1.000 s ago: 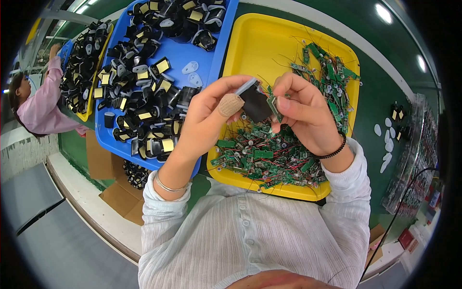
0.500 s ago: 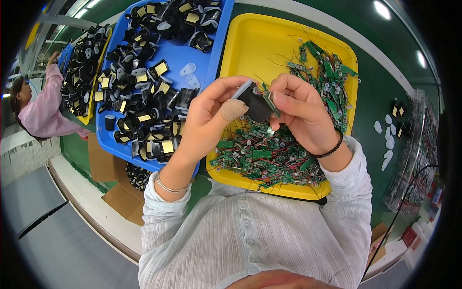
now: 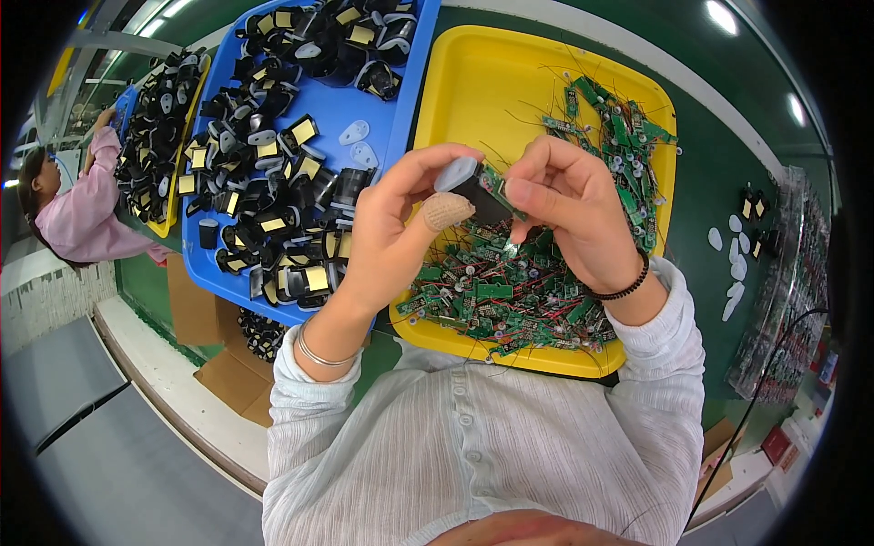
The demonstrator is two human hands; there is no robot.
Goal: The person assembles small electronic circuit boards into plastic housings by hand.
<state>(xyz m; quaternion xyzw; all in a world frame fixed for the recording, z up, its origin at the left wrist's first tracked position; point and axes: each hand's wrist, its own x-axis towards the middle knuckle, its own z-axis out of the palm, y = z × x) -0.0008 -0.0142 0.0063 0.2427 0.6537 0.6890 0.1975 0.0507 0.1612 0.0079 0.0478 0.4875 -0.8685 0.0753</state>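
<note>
My left hand [image 3: 387,218], its thumb wrapped in a tan bandage, is closed around a black plastic housing [image 3: 485,202] with a translucent grey oval cap [image 3: 457,173] at its end. Pinched between the fingers of my right hand [image 3: 578,209] is a small green circuit board [image 3: 494,184], held against the housing's right side. How far the board sits inside the housing is hidden by my fingers. Both hands are above a yellow tray [image 3: 473,77], which holds a heap of wired circuit boards [image 3: 505,296] at its near side and more along its right.
Left of the yellow tray, a blue tray [image 3: 341,102] carries many black housings with pale yellow pads. Loose translucent caps [image 3: 738,267] lie on the green table at right, beside clear plastic trays [image 3: 778,309]. A person in pink [image 3: 86,200] works at far left.
The housing has turned in my left hand, showing more of the grey cap's face. The circuit board has shifted slightly left and up against it. The co-worker's arm has moved.
</note>
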